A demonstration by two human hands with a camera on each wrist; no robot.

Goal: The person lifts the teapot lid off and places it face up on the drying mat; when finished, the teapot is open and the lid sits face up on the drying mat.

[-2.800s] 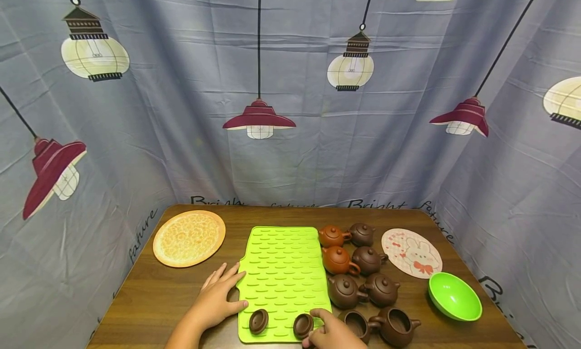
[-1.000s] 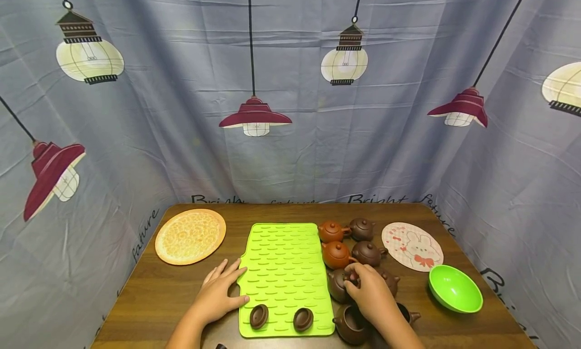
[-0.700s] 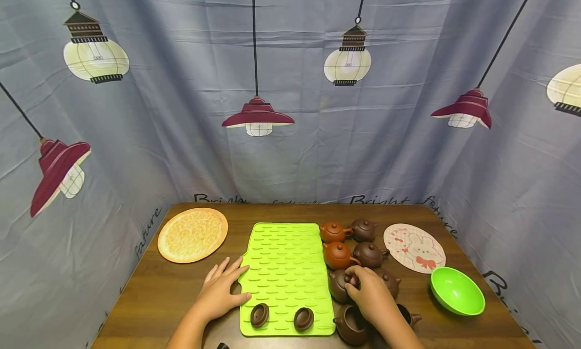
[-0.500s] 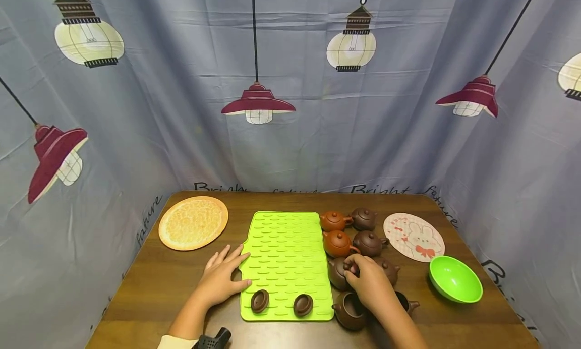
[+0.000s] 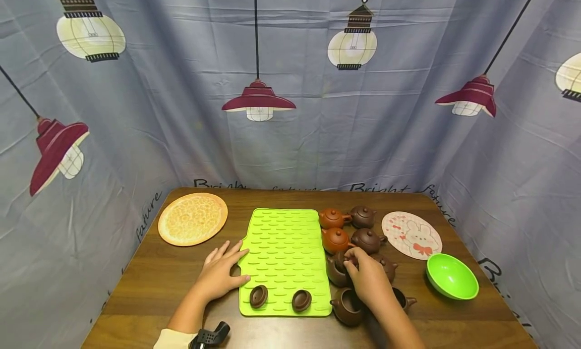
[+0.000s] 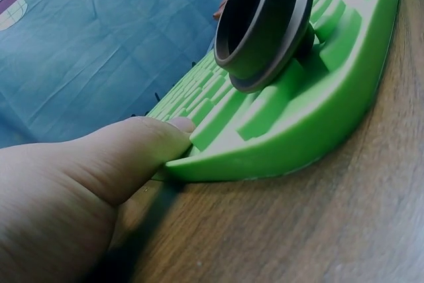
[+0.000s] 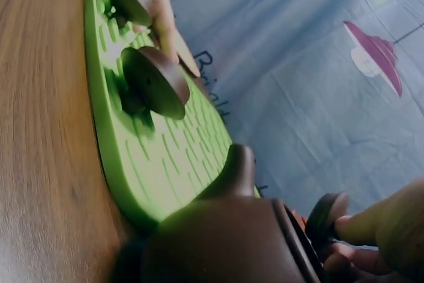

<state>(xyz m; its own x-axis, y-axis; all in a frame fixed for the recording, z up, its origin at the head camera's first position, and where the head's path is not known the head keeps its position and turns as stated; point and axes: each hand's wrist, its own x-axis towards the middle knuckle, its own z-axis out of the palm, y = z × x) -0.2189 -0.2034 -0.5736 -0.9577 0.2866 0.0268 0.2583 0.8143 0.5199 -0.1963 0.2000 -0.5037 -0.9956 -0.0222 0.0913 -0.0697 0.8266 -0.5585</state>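
In the head view my left hand (image 5: 218, 274) lies with spread fingers at the left edge of a lime green ridged mat (image 5: 286, 248), its thumb on the mat. Two dark brown teapot lids (image 5: 258, 296) sit tilted on the mat's near end, inner sides showing; the right one (image 5: 301, 300) stands apart. With thumb and fingers, my right hand (image 5: 369, 278) pinches a third lid (image 7: 322, 220), tilted at the opening of a dark teapot (image 5: 337, 276). Nearer stands a lidless dark teapot (image 5: 347, 307); my right forearm partly hides another lidless one (image 5: 401, 297).
Beyond the right hand stand lidded teapots, two orange-brown (image 5: 335, 240) and several dark (image 5: 367, 240). To the right lie a rabbit-print round mat (image 5: 411, 235) and a green bowl (image 5: 452, 276). A yellow round mat (image 5: 192, 219) lies at the far left of the wooden table (image 5: 150, 288).
My right hand has let go of the right lid on the mat and moved to a dark teapot, whose lid it now tilts up. The left hand stays put; the head view has tipped down.
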